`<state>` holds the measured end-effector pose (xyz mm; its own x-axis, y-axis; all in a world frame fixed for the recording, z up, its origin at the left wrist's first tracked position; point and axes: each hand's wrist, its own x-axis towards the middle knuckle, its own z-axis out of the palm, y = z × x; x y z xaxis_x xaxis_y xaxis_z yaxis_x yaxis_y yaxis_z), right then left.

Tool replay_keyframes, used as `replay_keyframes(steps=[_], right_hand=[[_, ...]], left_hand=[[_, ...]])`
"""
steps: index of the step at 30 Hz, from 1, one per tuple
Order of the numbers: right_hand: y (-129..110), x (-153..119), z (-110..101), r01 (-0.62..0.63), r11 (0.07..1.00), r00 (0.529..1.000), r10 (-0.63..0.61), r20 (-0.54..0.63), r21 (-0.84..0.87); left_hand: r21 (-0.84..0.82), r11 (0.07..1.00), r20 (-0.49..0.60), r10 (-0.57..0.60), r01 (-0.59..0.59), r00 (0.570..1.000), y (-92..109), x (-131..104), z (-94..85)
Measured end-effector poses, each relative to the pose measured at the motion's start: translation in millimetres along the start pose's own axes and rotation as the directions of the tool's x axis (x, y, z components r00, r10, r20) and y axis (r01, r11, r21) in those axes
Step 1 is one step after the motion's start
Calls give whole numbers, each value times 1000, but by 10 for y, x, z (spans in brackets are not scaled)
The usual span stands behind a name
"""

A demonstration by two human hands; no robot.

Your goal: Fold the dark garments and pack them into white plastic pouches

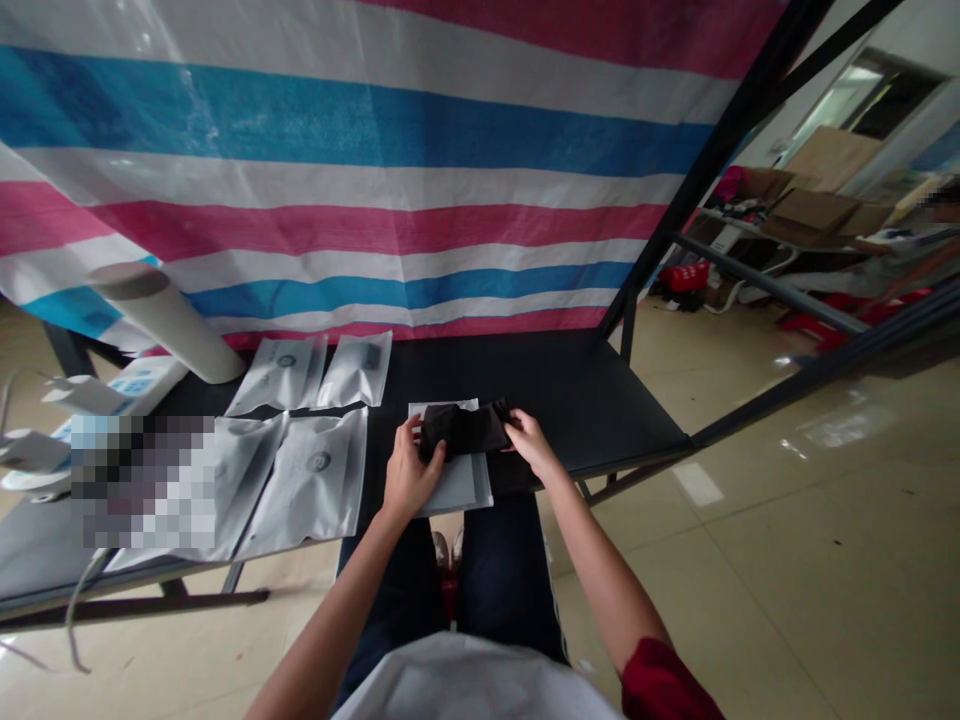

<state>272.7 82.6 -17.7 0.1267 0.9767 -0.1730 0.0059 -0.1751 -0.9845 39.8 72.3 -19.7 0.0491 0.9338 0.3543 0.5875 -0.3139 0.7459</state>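
Note:
A dark folded piece of cloth (469, 430) is stretched between my two hands, above the front part of the black table. My left hand (411, 470) grips its left end, thumb on top and fingers behind. At its right end, my right hand (527, 440) pinches the edge between thumb and fingers. Under the cloth lies a flat frosted plastic bag (457, 487), partly covered by the cloth and my left hand. To the left, filled frosted bags with a round dark mark lie in two rows, among them one nearer bag (311, 475) and one farther bag (281, 372).
A pale cylinder with a brown top (169, 320) stands tilted-looking at the back left. Beside it lies a white power strip (150, 385) with plugged-in adapters and cables. A striped sheet (405, 130) hangs behind the table. Dark metal frame bars (772, 285) run along the right.

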Motion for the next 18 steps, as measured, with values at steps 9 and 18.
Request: replay_keyframes(steps=[9,18], right_hand=[[57,-5,-47,53,992,999,-52,10,-114],[92,5,-115,32,999,997,-34,-72,-30]], left_hand=[[54,998,-55,27,-24,998,-134,-111,-50],[39,997,-183,-65,73,981,-191,-125,-92]])
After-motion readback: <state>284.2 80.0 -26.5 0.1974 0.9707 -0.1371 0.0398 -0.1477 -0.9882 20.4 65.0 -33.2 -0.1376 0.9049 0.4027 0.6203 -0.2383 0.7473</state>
